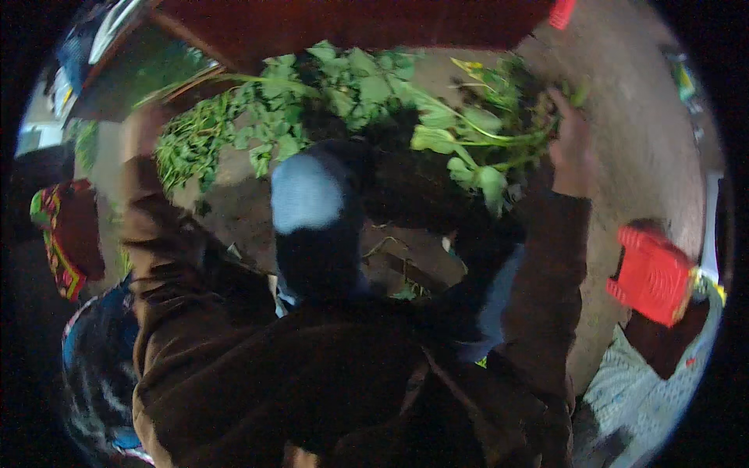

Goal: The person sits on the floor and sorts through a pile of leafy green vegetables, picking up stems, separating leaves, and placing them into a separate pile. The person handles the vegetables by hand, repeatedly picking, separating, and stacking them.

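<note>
My right hand [570,143], out to the right, grips the stem ends of a bunch of broad-leaved greens [483,126]. Its pale stems and leaves spread to the left from my fingers. My left hand [142,130] is raised at the far left and blurred by motion. It is at the end of long green stems [193,85], but its fingers are not clear enough to tell whether they close on them. Between my hands, more leafy greens [363,82] and a heap of smaller-leaved greens [196,137] lie over the ground.
A dark red panel [363,23] spans the top of the view. On the right, a red plastic object [652,275] stands on the bare floor [638,146], beside patterned fabric [626,374]. A patterned cloth [58,240] and a dark shiny bag-like thing [99,351] are at left.
</note>
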Demonstrator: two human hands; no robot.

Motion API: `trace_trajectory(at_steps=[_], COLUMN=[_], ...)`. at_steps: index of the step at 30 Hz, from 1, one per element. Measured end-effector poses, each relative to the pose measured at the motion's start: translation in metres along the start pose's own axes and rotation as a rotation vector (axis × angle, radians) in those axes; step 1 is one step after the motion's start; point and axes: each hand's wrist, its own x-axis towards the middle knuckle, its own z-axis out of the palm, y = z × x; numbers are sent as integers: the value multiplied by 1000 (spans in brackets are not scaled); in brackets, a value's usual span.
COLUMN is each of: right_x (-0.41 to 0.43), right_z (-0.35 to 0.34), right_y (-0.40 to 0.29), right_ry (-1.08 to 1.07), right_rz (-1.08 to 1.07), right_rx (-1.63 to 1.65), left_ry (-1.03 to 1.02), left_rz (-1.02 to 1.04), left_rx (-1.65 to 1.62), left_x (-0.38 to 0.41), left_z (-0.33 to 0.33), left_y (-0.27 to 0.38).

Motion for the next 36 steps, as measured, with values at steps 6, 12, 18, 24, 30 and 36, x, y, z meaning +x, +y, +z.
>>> trace_trajectory(at_steps=[6, 12, 18, 24, 30, 36], right_x=[7, -8, -24, -37, -20, -35], right_z=[-9, 4, 35, 34, 31, 41], right_y=[6, 9, 2, -13, 11, 23], right_ry=[-203, -422, -407, -577, -365, -257], right_rz=[79, 124, 152, 127, -297, -832], right_rx=[125, 196, 124, -332, -441, -858], left_ry=[86, -183, -1078, -1475, -1342, -995], left_rz=[-160, 185, 560, 313, -16, -220], left_rx=[723, -768, -1373, -1604, -1767, -2007], left_x=[36, -16, -96, -104, -95, -89], left_z=[-85, 13, 86, 102, 118, 123], left_y=[-47, 257, 424, 432, 426, 421])
